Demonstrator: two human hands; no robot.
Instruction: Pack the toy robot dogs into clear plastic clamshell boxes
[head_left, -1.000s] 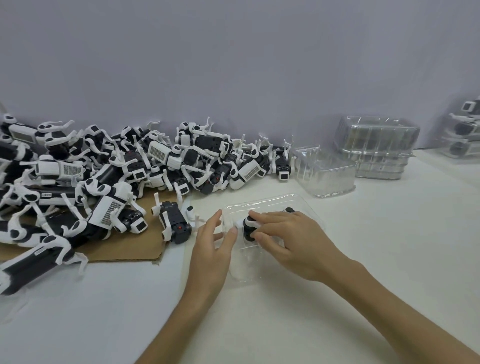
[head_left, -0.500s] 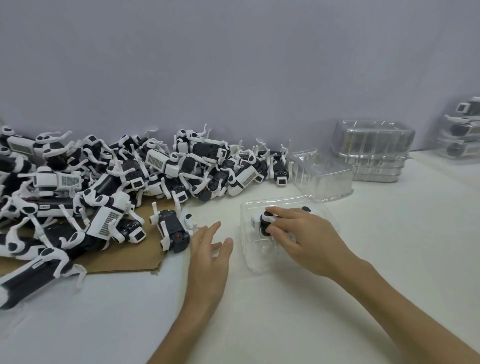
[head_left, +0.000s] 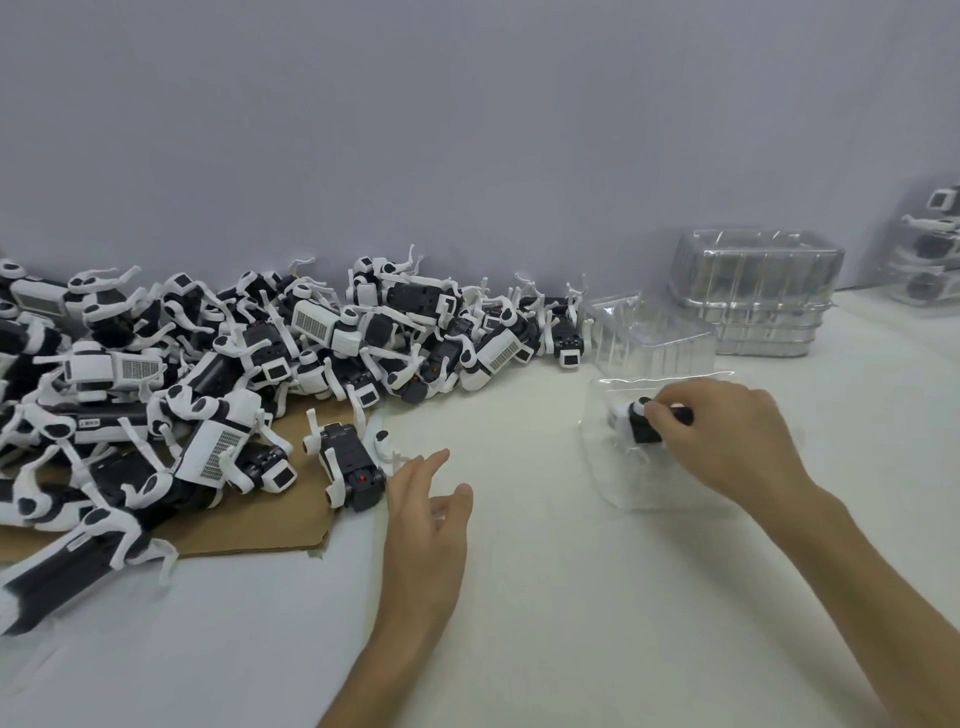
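far left: heap of toy robot dogs (head_left: 311, 353) on cardboard (head_left: 249, 525). next, left hand (head_left: 423, 525), fingers loosely spread, holding nothing, just beside a lone dog (head_left: 350, 462). then right hand (head_left: 727, 441), fingers curled, gripping a packed dog (head_left: 636, 423) inside a clear clamshell box (head_left: 613, 483). behind, stacked empty boxes (head_left: 758, 301).

Black-and-white toy dog (head_left: 635, 427) inside clear clamshell box (head_left: 618, 491); dog pile (head_left: 311, 332) at left

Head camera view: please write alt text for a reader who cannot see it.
A person's right hand grips a clear clamshell box with a toy robot dog inside. The left hand is open beside a loose dog at the edge of a large pile; empty boxes stand behind.
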